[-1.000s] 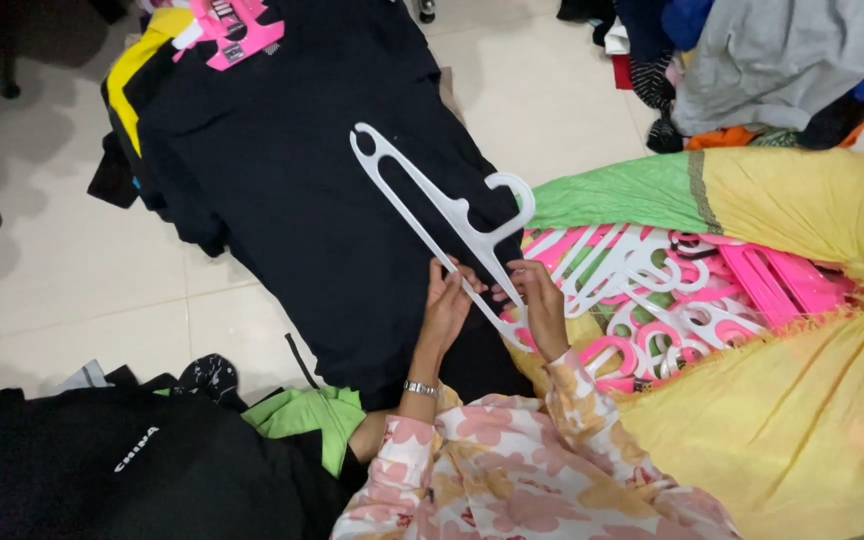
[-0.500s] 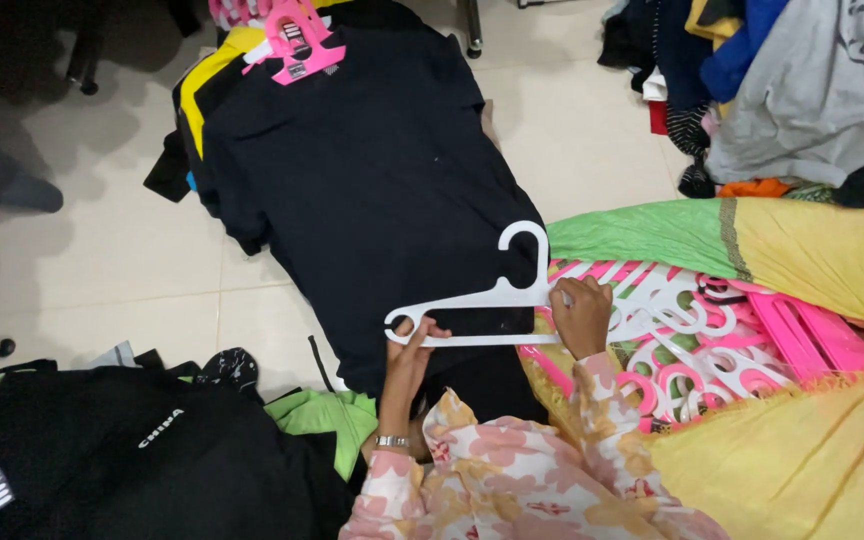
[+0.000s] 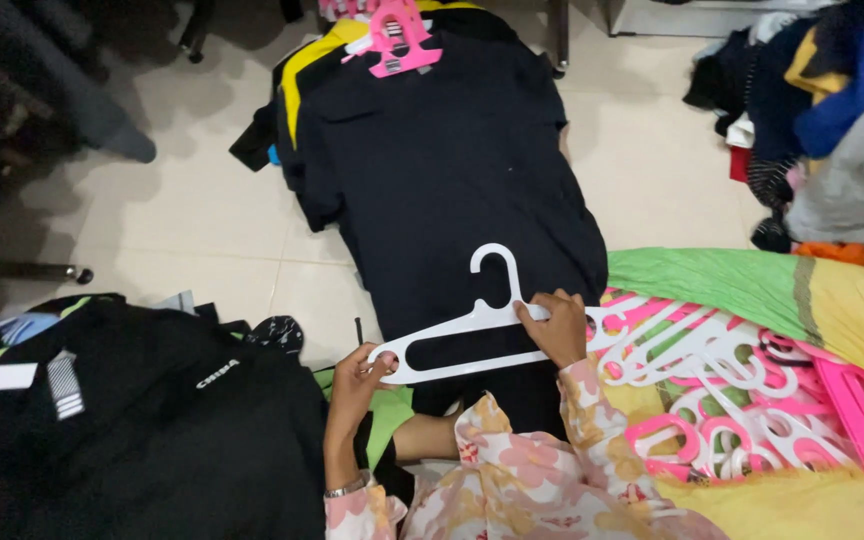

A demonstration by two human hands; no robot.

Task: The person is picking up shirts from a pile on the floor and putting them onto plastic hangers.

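Note:
I hold a white plastic hanger (image 3: 482, 320) level, hook up, over a black shirt (image 3: 452, 170) that lies flat on the tiled floor. My left hand (image 3: 357, 375) grips the hanger's left end. My right hand (image 3: 555, 325) grips its right shoulder. To the right of my right hand lies a pile of pink and white hangers (image 3: 722, 390) on a yellow and green cloth (image 3: 832, 300). A pink hanger (image 3: 397, 40) sits at the collar end of the stacked shirts.
A heap of black garments (image 3: 142, 420) fills the lower left. Mixed clothes (image 3: 832, 120) are piled at the upper right. Chair legs and a castor (image 3: 82, 275) stand at the left on the pale floor tiles (image 3: 192, 220). A green garment (image 3: 387, 420) lies beneath my left forearm.
The white hanger went from tilted on end to level across the shirt's lower edge. My left hand moved left to its far end; the view shifted up.

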